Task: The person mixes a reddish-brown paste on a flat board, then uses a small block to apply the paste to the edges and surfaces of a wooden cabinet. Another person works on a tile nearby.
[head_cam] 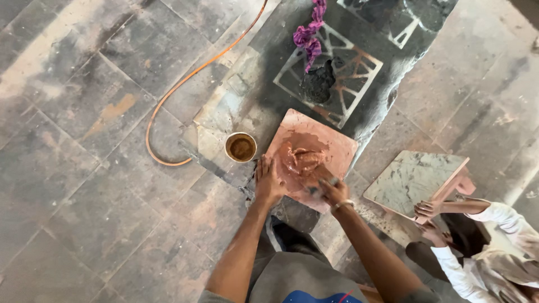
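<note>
Left hand [268, 180]: flat on the lower left edge of the tile [331, 143], fingers spread and released, pressing down rather than gripping anything.
Right hand [332, 191]: at the tile's lower edge, centre of the frame, fingers curled on a small dark tool [328, 183]; whether it is a blade or a scraper I cannot tell.
Tile: a square reddish slab lying tilted like a diamond on the floor [84, 168], just right of centre.
Paste [303, 160]: a wet reddish-brown mound on the lower middle of the tile, touching the right hand's tool.
Done so far: the paste sits on the slab and is smeared over its centre.
Left to do: the upper and right corners of the tile look only thinly covered, so the spreading seems about half done.
Cup [241, 147]: a small round cup of brown liquid, just left of the tile.
Hose [185, 84]: a thin orange line curving across the upper left.
Patterned tile [348, 70]: a finished-looking slab with a geometric pattern above, bearing a dark lump and a purple rag [310, 33].
Other person [483, 247]: lower right, both hands on a grey slab [412, 179].
</note>
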